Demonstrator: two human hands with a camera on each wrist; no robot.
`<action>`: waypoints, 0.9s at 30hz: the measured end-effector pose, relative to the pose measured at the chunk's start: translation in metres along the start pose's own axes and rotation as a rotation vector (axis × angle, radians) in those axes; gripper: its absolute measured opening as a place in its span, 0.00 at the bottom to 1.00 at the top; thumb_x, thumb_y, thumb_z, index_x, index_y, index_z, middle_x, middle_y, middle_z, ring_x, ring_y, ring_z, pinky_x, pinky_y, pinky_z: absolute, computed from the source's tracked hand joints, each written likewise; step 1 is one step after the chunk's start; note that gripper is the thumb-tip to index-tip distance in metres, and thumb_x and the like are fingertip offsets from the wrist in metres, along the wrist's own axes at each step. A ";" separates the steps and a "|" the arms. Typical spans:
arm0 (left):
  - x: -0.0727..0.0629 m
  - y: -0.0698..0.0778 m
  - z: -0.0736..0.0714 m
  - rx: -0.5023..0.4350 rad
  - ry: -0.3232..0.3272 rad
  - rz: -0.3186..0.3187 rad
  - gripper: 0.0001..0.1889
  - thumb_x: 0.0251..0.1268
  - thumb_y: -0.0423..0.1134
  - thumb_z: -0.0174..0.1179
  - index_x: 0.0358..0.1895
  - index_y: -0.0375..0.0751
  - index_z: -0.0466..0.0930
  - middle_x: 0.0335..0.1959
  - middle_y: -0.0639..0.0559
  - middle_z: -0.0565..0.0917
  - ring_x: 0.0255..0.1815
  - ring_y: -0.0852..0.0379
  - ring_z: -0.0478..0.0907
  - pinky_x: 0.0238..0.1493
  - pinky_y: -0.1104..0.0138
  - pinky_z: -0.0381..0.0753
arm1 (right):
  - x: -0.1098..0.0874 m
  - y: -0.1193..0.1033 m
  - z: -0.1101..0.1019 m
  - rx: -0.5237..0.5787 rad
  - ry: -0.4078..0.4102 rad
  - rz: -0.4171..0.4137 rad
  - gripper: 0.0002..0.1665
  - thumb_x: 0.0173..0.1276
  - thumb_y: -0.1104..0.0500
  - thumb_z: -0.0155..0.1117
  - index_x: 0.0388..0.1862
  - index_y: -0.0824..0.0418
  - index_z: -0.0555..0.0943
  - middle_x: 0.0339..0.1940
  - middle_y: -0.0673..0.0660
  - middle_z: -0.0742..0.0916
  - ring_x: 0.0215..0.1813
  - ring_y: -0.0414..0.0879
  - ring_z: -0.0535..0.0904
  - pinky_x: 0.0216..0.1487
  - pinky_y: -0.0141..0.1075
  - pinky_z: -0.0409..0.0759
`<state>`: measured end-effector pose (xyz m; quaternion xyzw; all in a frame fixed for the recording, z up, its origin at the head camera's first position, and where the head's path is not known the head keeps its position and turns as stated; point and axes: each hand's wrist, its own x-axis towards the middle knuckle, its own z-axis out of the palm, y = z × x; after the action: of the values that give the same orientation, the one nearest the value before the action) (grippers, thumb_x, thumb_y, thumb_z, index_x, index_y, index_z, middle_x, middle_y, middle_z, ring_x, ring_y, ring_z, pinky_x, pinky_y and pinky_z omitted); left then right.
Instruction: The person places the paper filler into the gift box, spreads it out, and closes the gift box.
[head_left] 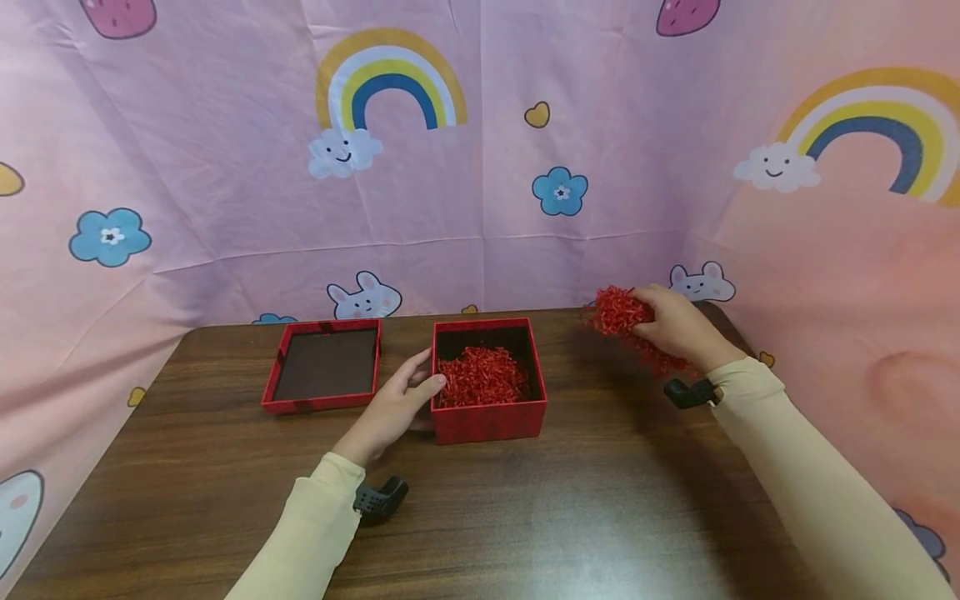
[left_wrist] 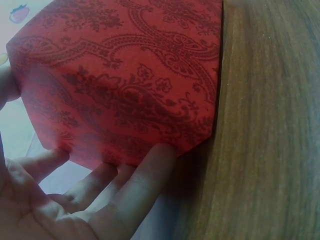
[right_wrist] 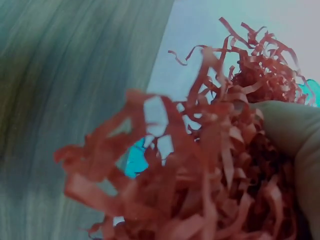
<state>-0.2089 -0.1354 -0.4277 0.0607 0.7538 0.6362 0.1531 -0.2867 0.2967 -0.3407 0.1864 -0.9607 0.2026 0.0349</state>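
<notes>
A red box (head_left: 491,421) with a dark paisley pattern stands lidless on the table. Red crinkle-cut paper shreds (head_left: 483,377) lie inside it. My left hand (head_left: 393,408) holds the box at its left side, thumb at the rim. Its other fingers (left_wrist: 135,200) spread along the outer wall in the left wrist view. Off to the right, my right hand (head_left: 678,327) grips a loose clump of the same red paper shreds (head_left: 619,312) above the table. In the right wrist view, the thumb (right_wrist: 290,125) presses into the tangled strips, and several strands stick out.
The box's red lid (head_left: 326,367) lies left of the box, its dark inside facing up. Behind the brown wooden table (head_left: 480,517) hangs a pink and lilac cloth (head_left: 480,167) printed with rainbows and flowers. The cloth also runs along the right side.
</notes>
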 end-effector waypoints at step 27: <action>-0.002 0.001 0.000 -0.026 -0.018 0.011 0.38 0.81 0.52 0.55 0.85 0.53 0.46 0.78 0.36 0.64 0.75 0.34 0.67 0.50 0.46 0.87 | 0.025 -0.098 -0.022 0.070 0.062 -0.134 0.21 0.66 0.69 0.68 0.58 0.66 0.81 0.53 0.63 0.84 0.51 0.56 0.79 0.55 0.53 0.79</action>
<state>-0.2074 -0.1354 -0.4269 0.0684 0.7438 0.6460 0.1572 -0.2732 0.2141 -0.2798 0.2450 -0.9368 0.2392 0.0715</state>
